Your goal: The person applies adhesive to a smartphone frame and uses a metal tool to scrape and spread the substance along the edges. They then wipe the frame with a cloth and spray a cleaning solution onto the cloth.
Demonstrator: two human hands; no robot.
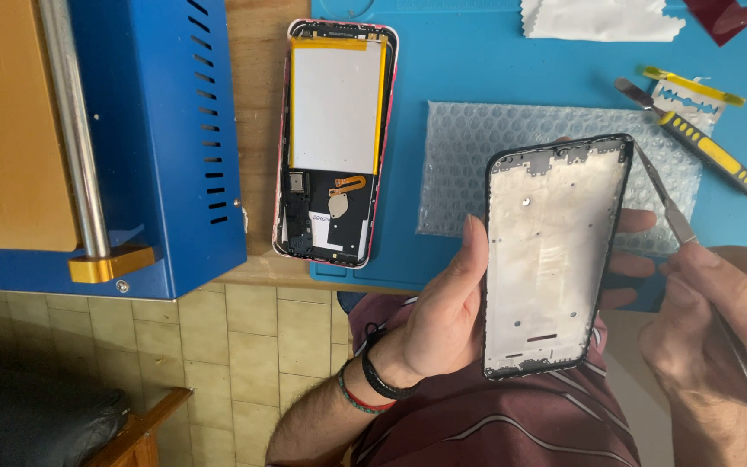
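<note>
Black phone frame (pixel 553 259) gripped upright in left hand (pixel 443 316) (right hand (pixel 719 329) pinching tweezers (pixel 663 203) beside it).

— How's the light?
— Bright, even daylight, soft. The blue mat (pixel 477 78) and the phone frame (pixel 555 259) are evenly lit, with only faint shadows under the hands.
— Any glare?
— A mild sheen on the metal rod (pixel 71 130) and the white battery (pixel 335 104).
— Sharpness?
— Crisp in the middle. The right hand (pixel 719 337) at the edge is slightly soft, and the lower left corner falls dark.
</note>
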